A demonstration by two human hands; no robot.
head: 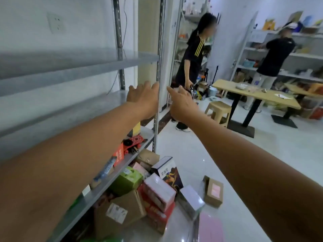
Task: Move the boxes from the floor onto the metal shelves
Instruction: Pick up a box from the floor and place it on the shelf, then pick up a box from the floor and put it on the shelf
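Both arms reach forward at mid-shelf height. Left hand (142, 96): fingers straight, slightly apart, holding nothing; tips at the front post (158, 49) of the metal shelves (78, 62), contact unclear. Right hand (181, 104): just right of the post, fingers loosely extended, forefinger leading, empty.

The two upper shelf boards on the left are bare metal. The lower board (104, 184) carries a red gadget (134, 142) and a few small packs.

Boxes (160, 191) lie heaped on the floor (227, 154) at near centre, against the shelf foot: green box (126, 179), big cardboard box (120, 210), red and pink ones stacked askew. White box (190, 199) sits at the heap's right edge. Small brown box (214, 192) stands a little apart, further right.

Far side: one person (192, 55) stands past the post, another (274, 56) at the far-right shelving. Wooden table (258, 95) and a stool (218, 109) sit between them.
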